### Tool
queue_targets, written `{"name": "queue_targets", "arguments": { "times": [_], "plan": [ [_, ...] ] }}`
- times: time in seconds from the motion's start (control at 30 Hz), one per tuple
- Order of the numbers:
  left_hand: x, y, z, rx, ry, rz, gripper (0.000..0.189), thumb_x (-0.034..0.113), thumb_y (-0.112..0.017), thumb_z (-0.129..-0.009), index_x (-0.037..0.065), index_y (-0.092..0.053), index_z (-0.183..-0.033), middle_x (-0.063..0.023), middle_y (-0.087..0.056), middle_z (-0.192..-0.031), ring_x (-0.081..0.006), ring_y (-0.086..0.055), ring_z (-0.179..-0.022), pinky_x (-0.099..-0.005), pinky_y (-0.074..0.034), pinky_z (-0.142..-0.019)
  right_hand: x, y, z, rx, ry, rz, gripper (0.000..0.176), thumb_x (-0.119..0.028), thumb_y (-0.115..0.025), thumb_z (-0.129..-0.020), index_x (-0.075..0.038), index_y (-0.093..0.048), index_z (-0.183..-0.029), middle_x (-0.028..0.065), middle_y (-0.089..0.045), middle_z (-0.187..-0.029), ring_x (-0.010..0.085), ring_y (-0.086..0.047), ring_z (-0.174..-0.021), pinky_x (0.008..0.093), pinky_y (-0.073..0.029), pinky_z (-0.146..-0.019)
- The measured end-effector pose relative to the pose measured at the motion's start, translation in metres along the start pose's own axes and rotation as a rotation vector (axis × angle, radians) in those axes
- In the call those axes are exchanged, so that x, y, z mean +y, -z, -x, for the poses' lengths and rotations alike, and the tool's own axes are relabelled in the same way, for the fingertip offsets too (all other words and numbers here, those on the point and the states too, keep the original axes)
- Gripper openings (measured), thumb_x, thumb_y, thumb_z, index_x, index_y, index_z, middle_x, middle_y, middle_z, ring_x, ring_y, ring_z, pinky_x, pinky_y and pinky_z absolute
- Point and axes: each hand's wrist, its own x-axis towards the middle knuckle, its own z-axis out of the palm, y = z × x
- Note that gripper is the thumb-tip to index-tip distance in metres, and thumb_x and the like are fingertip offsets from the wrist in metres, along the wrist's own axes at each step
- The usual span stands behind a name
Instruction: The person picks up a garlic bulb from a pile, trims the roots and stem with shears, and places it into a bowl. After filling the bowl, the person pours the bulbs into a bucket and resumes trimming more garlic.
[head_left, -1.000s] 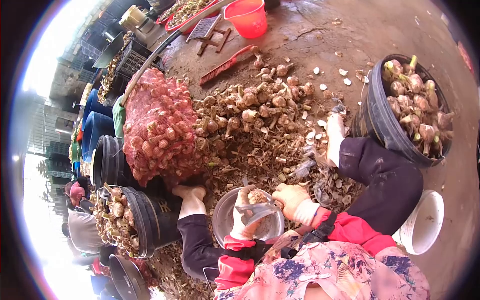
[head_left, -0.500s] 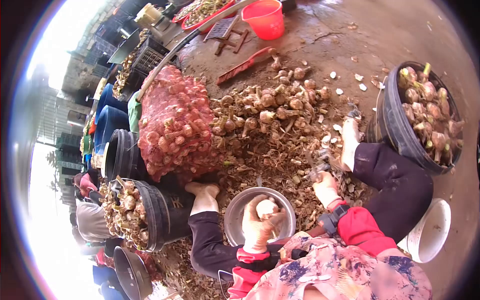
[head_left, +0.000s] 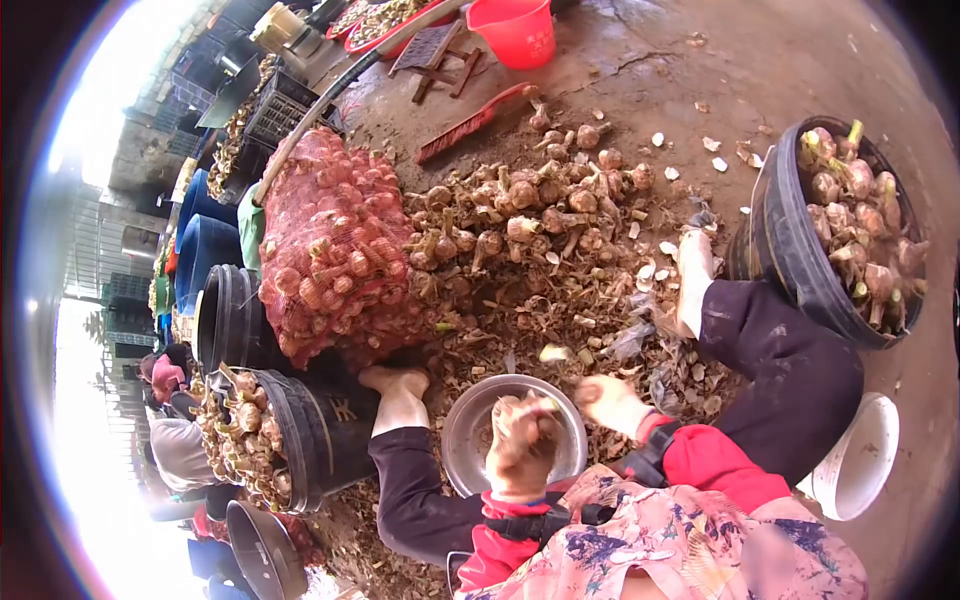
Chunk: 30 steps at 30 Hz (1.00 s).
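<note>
My left hand (head_left: 521, 455) is over the metal bowl (head_left: 459, 432), fingers curled round a garlic bulb (head_left: 541, 428) that is partly hidden and blurred. Just right of the bowl's rim, my right hand (head_left: 612, 403) is closed with its fingers curled; I cannot tell what is in it. A pale yellowish piece (head_left: 553, 353) shows above the bowl against the husks. Beyond it spreads a heap of unpeeled garlic bulbs (head_left: 530, 200) with stalks, on a layer of dry husks and trimmings (head_left: 500, 310).
A red mesh sack (head_left: 335, 250) of garlic stands left. Black buckets of garlic stand at the left (head_left: 325, 430) and right (head_left: 765, 230). A white bucket (head_left: 860, 460) is by my right knee. A red brush (head_left: 470, 127), small stool (head_left: 435, 55) and red bucket (head_left: 515, 32) are farther off.
My right hand has moved left and nearer, from the husks to beside the bowl. The left hand has turned over the bowl, and a pale piece now shows above it.
</note>
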Motion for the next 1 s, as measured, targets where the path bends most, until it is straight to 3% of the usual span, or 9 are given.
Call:
{"name": "queue_targets", "arguments": {
  "times": [0.07,0.13,0.2,0.23,0.4,0.57,0.67,0.8,1.0],
  "plan": [
    [0.005,-0.014,0.005,0.048,0.033,-0.219,0.041,0.0,-0.068,-0.078,0.007,-0.052,-0.114,-0.0088,-0.061,-0.104,-0.0222,-0.061,-0.099,-0.0325,-0.049,-0.084,-0.002,0.018,0.019,0.162,-0.445,-0.031,0.025,0.0,-0.063,-0.071,-0.006,-0.064,-0.095,0.0049,-0.068,-0.085,0.0168,-0.064,-0.08,0.0285,-0.052,-0.072],
    [0.023,0.034,0.0,0.113,0.088,-0.299,0.046,0.0,-0.07,-0.076,0.007,-0.051,-0.118,-0.0114,-0.062,-0.107,-0.0235,-0.061,-0.102,-0.0329,-0.05,-0.086,0.106,-0.011,-0.024,0.413,-0.186,-0.119,0.024,0.002,-0.065,-0.07,-0.005,-0.064,-0.093,0.003,-0.067,-0.082,0.0138,-0.062,-0.077,0.0284,-0.051,-0.07],
    [0.036,0.087,-0.014,0.345,0.242,-1.002,0.048,0.007,-0.072,-0.078,0.011,-0.051,-0.121,-0.0131,-0.062,-0.107,-0.0271,-0.063,-0.094,-0.0388,-0.05,-0.082,0.023,0.016,-0.006,0.225,-0.33,-0.262,0.023,0.001,-0.069,-0.068,-0.003,-0.064,-0.09,0.0016,-0.066,-0.08,0.0117,-0.06,-0.071,0.0279,-0.049,-0.067],
    [0.04,0.106,-0.024,0.408,0.183,-1.611,0.048,0.019,-0.074,-0.077,0.011,-0.056,-0.121,-0.0142,-0.065,-0.101,-0.0284,-0.064,-0.092,-0.0396,-0.051,-0.083,0.011,0.016,-0.006,0.279,-0.32,-0.341,0.021,0.003,-0.07,-0.067,-0.003,-0.063,-0.087,0.0007,-0.063,-0.076,0.0104,-0.057,-0.065,0.027,-0.048,-0.062],
    [0.053,0.138,-0.157,0.262,-0.277,-2.164,0.037,0.025,-0.069,-0.077,0.014,-0.065,-0.112,-0.0165,-0.063,-0.11,-0.0345,-0.062,-0.099,-0.0418,-0.05,-0.086,-0.005,0.011,-0.012,0.339,-0.287,-0.593,0.018,0.003,-0.067,-0.067,-0.004,-0.064,-0.083,-0.0023,-0.056,-0.067,0.0092,-0.051,-0.059,0.0243,-0.046,-0.058],
    [0.038,0.139,-0.259,0.258,0.184,-2.653,0.049,0.019,-0.071,-0.075,0.015,-0.06,-0.122,-0.0151,-0.063,-0.113,-0.0315,-0.06,-0.106,-0.0389,-0.049,-0.09,-0.032,0.024,-0.007,0.371,-0.327,-0.491,0.019,0.003,-0.069,-0.069,-0.004,-0.066,-0.086,-0.0036,-0.057,-0.071,0.0072,-0.051,-0.063,0.0233,-0.042,-0.057],
    [0.045,0.187,-0.278,0.2,-0.01,-2.151,0.046,0.018,-0.071,-0.078,0.011,-0.06,-0.122,-0.0115,-0.066,-0.104,-0.0259,-0.063,-0.099,-0.035,-0.049,-0.087,-0.036,0.027,-0.008,0.393,-0.344,-0.583,0.018,0.003,-0.069,-0.071,-0.004,-0.066,-0.087,-0.0031,-0.056,-0.069,0.0073,-0.051,-0.063,0.023,-0.042,-0.057],
    [0.048,0.109,-0.224,0.177,0.187,-1.042,0.041,0.013,-0.07,-0.08,0.001,-0.06,-0.118,-0.0098,-0.067,-0.106,-0.0168,-0.062,-0.094,-0.0299,-0.049,-0.081,-0.054,0.034,-0.006,0.391,-0.476,-0.686,0.021,0.005,-0.068,-0.073,-0.004,-0.063,-0.091,-0.0025,-0.055,-0.072,0.0092,-0.052,-0.063,0.0238,-0.044,-0.057],
    [0.021,0.039,-0.127,-0.027,-0.004,-0.433,0.05,0.014,-0.075,-0.079,0.004,-0.051,-0.121,-0.011,-0.063,-0.109,-0.0243,-0.061,-0.095,-0.038,-0.051,-0.082,-0.057,0.03,0.001,0.496,-0.158,-0.722,0.021,0.002,-0.073,-0.071,-0.006,-0.067,-0.089,-0.0013,-0.063,-0.079,0.011,-0.058,-0.07,0.0265,-0.049,-0.065]
  ]
}}
